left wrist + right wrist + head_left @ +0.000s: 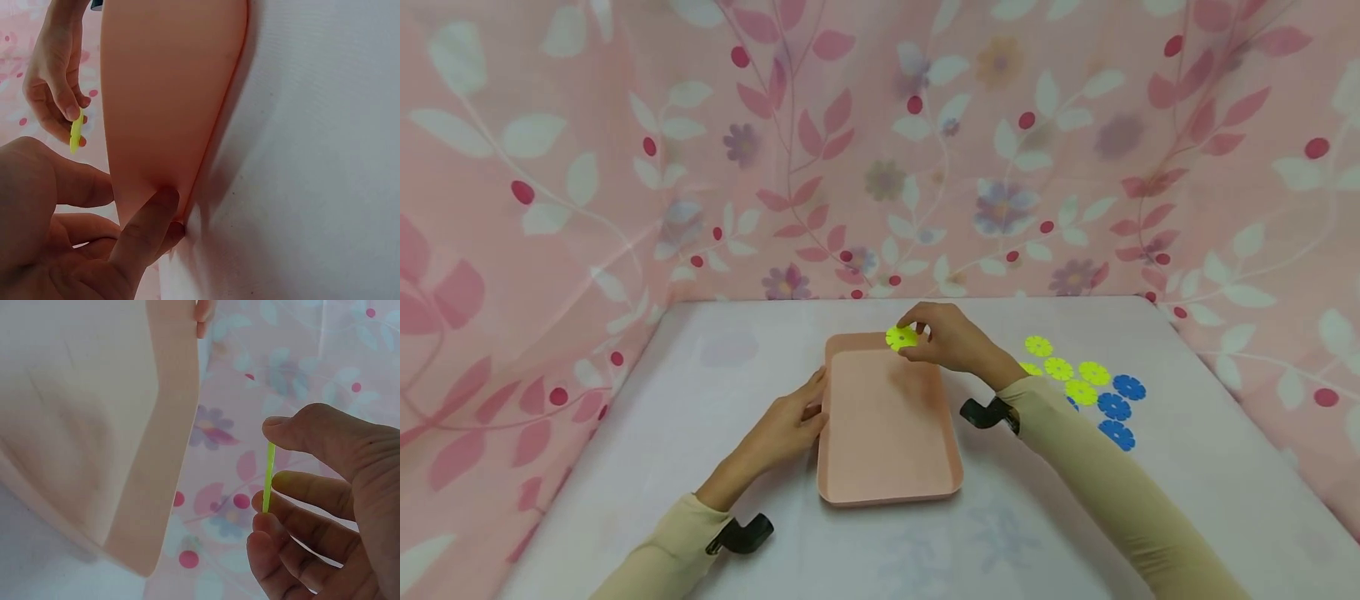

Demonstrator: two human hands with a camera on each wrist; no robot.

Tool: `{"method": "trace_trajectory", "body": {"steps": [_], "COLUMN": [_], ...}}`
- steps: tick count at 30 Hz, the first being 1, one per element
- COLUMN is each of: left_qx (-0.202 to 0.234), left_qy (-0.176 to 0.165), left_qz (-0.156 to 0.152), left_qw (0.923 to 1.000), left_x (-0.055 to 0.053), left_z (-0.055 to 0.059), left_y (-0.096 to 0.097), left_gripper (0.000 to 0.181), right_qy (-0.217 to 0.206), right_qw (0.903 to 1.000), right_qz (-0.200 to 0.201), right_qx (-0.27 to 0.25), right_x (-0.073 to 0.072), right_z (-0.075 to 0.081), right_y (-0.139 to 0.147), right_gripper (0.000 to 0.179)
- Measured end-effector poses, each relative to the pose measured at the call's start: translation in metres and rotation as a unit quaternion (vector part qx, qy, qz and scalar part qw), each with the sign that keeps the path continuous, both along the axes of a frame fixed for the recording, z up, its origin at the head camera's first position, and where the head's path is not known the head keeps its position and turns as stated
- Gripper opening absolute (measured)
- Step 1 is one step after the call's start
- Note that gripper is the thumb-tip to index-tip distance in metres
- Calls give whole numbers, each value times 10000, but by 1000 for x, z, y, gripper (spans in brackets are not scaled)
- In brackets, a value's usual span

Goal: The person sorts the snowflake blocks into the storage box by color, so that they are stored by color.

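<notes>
A pale pink tray (891,425) lies on the white table. My left hand (786,429) holds it at the left edge, and in the left wrist view bent fingers (147,228) touch the tray's outer wall (165,94). Over the far right end of the tray, my right hand (951,337) pinches a yellow notched plastic disc (898,338) between thumb and fingers. Seen edge-on in the right wrist view, the disc (269,478) stands apart from the tray rim (178,456).
Several yellow notched discs (1058,369) lie flat to the right of the tray, some partly behind the right forearm. Blue notched discs (1117,434) lie beside them. A pink floral cloth (880,167) hangs behind and at the sides of the table (715,375).
</notes>
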State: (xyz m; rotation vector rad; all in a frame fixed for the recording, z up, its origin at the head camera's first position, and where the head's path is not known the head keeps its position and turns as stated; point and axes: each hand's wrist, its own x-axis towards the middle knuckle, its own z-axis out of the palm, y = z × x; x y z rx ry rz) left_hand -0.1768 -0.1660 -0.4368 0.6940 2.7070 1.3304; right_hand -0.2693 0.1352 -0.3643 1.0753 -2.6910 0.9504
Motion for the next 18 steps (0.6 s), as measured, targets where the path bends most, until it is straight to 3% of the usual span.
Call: {"method": "trace_trajectory", "body": {"steps": [18], "left_qx": [-90], "left_qy": [109], "left_qz": [3], "left_qw": [9999], "left_x": [1], "left_z": [3], "left_y": [5], "left_gripper": [65], "right_qy": [-295], "right_qw": [9993], "right_qz": [-29], "right_qx": [242], "right_x": [-7], "right_z": [-11], "right_y": [-31], "right_gripper": [39]}}
